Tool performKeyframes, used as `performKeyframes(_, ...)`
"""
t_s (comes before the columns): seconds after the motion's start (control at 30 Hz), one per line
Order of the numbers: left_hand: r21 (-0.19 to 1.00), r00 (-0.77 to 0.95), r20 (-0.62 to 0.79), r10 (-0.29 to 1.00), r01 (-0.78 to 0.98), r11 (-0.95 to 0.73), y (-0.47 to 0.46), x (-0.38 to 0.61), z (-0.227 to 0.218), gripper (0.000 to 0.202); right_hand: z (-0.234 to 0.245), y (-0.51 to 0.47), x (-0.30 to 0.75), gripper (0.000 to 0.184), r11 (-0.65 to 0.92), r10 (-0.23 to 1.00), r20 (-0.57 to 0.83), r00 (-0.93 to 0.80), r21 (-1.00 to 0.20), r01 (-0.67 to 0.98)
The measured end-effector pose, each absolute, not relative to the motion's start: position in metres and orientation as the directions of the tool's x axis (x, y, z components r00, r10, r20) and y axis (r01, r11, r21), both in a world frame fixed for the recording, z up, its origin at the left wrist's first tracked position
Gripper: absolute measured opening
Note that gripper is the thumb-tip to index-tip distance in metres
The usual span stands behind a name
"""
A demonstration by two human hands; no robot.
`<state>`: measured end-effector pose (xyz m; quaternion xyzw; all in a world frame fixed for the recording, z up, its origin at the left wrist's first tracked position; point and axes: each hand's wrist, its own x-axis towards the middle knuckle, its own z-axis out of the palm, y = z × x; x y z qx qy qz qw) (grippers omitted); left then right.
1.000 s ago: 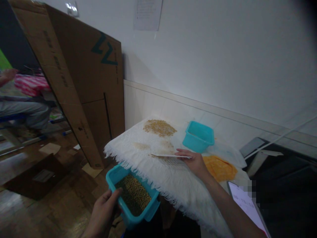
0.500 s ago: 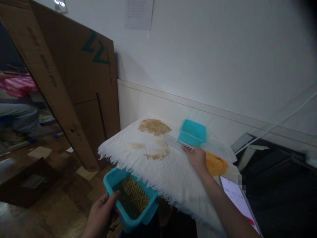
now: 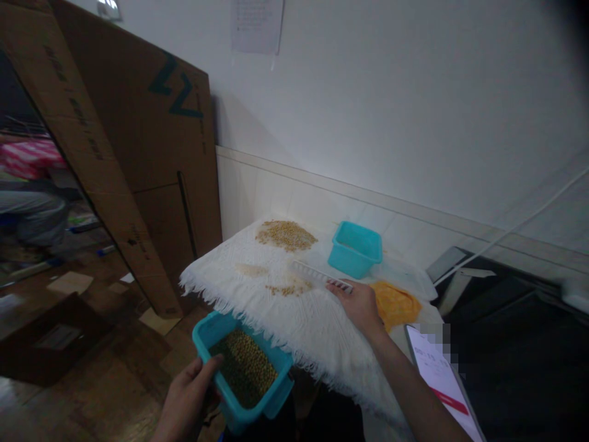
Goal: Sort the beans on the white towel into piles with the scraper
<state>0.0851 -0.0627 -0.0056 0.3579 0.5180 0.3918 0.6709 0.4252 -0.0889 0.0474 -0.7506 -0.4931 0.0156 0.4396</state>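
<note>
My left hand (image 3: 186, 400) grips the near edge of a teal tub (image 3: 242, 369) filled with yellow-brown beans, held just below the fringed edge of a white cloth (image 3: 301, 322). My right hand (image 3: 359, 304) holds a white comb-like flat tool (image 3: 317, 275) low over the cloth, its far end beside a small patch of beans (image 3: 288, 287). A larger bean pile (image 3: 285, 234) lies at the cloth's far side. A second teal tub (image 3: 356, 248) stands behind the tool.
An orange cloth (image 3: 394, 304) lies right of my right hand. A lit phone (image 3: 439, 380) rests at the near right. Large cardboard sheets (image 3: 138, 159) lean on the wall at left. Another person sits at far left (image 3: 27, 202).
The right hand has lifted the white tool and carried it back to the small bean patch, now lowered toward it. The left hand still holds the tub under the edge.
</note>
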Motion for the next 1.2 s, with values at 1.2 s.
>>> performKeyframes(1.2, 0.883, 0.222, -0.426, 0.877, -0.111, 0.456, -0.066, 0.085, -0.019, 0.040, 0.047, -0.193, 0.354, 0.054, -0.328, 0.608, 0.621, 0.495, -0.371, 0.869)
